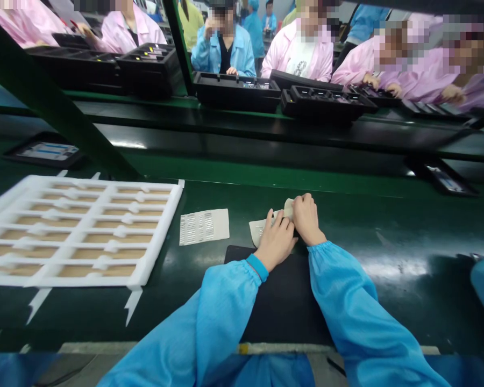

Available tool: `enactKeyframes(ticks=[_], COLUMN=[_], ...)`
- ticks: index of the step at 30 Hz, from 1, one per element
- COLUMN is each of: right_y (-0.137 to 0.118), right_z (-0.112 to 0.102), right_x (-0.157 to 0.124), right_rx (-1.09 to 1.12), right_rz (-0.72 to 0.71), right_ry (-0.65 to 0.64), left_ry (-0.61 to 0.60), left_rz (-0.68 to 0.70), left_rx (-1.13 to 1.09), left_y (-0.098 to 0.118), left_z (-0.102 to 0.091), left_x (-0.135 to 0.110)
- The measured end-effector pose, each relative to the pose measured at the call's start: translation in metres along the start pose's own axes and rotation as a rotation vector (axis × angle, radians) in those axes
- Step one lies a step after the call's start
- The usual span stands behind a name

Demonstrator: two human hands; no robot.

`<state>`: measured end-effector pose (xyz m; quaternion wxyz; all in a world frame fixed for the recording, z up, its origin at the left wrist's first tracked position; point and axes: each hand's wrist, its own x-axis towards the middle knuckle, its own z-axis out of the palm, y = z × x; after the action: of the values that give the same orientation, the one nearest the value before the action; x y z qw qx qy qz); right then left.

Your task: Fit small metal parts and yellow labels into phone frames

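Under my hands is a cream-coloured label sheet, its right part bent upward. My left hand lies over it with the fingers stretched out and pressing it down. Beside it my right hand is closed in a pinch on the sheet's raised end; the fingertips are partly hidden. To the left lies a second label sheet with rows of narrow silvery strips. A black mat is spread beneath my wrists.
A white foam tray with long slots stands at the left, tape strips hanging from its edges. A green post slants across the upper left. Behind the bench are black bins and several people. Small black trays lie farther back.
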<state>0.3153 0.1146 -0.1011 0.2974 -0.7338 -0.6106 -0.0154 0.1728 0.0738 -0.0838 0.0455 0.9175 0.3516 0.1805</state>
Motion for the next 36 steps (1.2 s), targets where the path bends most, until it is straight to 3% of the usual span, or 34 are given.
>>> enactKeyframes(ticks=[8, 14, 21, 29, 33, 36], right_y=[0.005, -0.016, -0.043, -0.053, -0.056, -0.059], right_z=[-0.038, -0.053, -0.066, -0.071, -0.074, -0.076], right_x=[-0.004, -0.028, -0.046, -0.055, -0.059, -0.059], right_rx=[0.461, 0.840, 1.106, 1.085, 1.044, 1.060], right_rz=[0.124, 0.193, 0.333, 0.349, 0.284, 0.313], right_ry=[0.108, -0.022, -0.113, -0.308, -0.433, -0.485], left_ry=[0.037, 0.073, 0.136, 0.199, 0.212, 0.240], left_rz=[-0.036, -0.081, -0.157, -0.240, -0.196, -0.208], left_rx=[-0.066, -0.174, -0.341, -0.541, -0.693, -0.756], left_y=[-0.005, -0.009, -0.023, -0.035, -0.039, -0.041], left_z=[0.002, 0.001, -0.023, -0.044, -0.054, -0.056], left_x=[0.003, 0.008, -0.008, -0.031, -0.039, -0.044])
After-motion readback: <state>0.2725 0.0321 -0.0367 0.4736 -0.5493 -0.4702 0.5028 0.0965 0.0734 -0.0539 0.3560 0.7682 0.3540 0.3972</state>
